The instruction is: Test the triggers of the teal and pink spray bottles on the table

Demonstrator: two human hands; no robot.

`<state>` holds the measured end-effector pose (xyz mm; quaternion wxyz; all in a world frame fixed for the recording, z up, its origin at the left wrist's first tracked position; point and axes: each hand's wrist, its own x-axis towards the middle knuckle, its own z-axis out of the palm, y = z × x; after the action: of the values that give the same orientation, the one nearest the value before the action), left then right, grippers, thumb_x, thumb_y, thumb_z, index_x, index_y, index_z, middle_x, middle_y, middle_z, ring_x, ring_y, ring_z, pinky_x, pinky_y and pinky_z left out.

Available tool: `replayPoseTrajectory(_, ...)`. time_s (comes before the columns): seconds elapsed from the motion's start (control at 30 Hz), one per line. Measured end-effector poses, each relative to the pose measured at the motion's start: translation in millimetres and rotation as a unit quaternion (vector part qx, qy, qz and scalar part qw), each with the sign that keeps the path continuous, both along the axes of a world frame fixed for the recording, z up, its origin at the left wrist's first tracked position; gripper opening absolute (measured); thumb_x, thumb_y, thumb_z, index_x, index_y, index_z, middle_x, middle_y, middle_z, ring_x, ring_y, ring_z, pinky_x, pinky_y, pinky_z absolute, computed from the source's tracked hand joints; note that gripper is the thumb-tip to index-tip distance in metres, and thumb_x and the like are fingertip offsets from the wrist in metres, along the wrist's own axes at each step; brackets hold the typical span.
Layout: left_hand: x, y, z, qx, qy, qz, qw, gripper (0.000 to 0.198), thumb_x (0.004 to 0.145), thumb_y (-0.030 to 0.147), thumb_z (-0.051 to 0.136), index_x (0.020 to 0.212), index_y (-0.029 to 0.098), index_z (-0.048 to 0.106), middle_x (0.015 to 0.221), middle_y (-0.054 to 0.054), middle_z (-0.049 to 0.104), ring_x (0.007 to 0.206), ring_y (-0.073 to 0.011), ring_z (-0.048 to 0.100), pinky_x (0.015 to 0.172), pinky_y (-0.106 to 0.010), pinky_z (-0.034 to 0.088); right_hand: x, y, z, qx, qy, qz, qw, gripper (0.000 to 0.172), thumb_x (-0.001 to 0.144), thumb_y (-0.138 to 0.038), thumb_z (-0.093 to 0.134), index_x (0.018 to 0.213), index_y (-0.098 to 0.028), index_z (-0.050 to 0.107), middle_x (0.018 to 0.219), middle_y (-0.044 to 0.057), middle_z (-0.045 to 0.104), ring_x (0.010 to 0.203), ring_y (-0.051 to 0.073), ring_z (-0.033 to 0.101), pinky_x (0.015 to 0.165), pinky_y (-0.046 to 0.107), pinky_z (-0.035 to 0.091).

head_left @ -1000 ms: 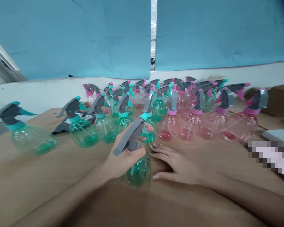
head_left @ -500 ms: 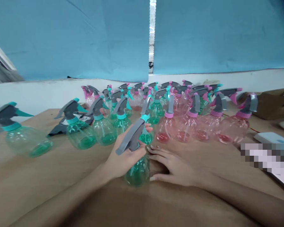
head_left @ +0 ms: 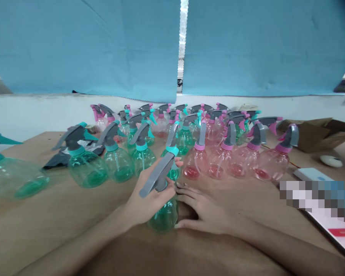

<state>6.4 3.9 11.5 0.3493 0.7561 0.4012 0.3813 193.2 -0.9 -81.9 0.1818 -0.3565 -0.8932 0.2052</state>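
Note:
A green see-through spray bottle (head_left: 163, 214) with a grey trigger head (head_left: 157, 179) stands on the brown table (head_left: 60, 214) right in front of me. My left hand (head_left: 148, 193) is wrapped round its neck just under the trigger head. My right hand (head_left: 202, 209) lies beside the bottle's right flank, fingers stretched out and fingertips at the bottle's side. Nothing is inside that hand.
Behind stand several green spray bottles (head_left: 87, 168) on the left and pink ones (head_left: 248, 161) on the right. One more green bottle (head_left: 14, 178) sits at the far left edge. A white flat object (head_left: 313, 174), a brown box (head_left: 319, 134) and blue curtains (head_left: 103, 46) lie beyond.
The view has drifted a little, so everything sits slightly further left and lower. Both hands keep their places on and beside the green bottle.

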Motion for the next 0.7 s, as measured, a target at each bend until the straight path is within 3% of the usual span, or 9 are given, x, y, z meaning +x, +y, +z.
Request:
replayPoseTrajectory(0.33,-1.6,0.5,-1.5,0.007,0.004,-0.004,1.0,0.054,0.07,0.006,0.051,0.119,0.028,0.051,0.119,-0.002,0.06,0.073,-0.0136,0.062,0.07,-0.026,0.053,-1.5,1.6,1.1,-0.004,0.002,0.007,1.0,0.077,0.078,-0.059,0.056,0.139,-0.017,0.036,0.141,0.012,0.042,0.134,0.025,0.029,0.11,0.043,0.025)
replayPoseTrajectory(0.7,-4.0,2.3,-5.3,0.008,0.003,-0.006,1.0,0.056,0.07,0.009,0.051,0.123,0.03,0.049,0.117,-0.003,0.061,0.073,-0.0134,0.064,0.067,-0.025,0.055,-1.3,1.5,0.7,-0.018,0.012,0.007,1.0,0.078,0.077,-0.059,0.057,0.139,-0.017,0.036,0.139,0.012,0.044,0.133,0.026,0.03,0.108,0.044,0.027)
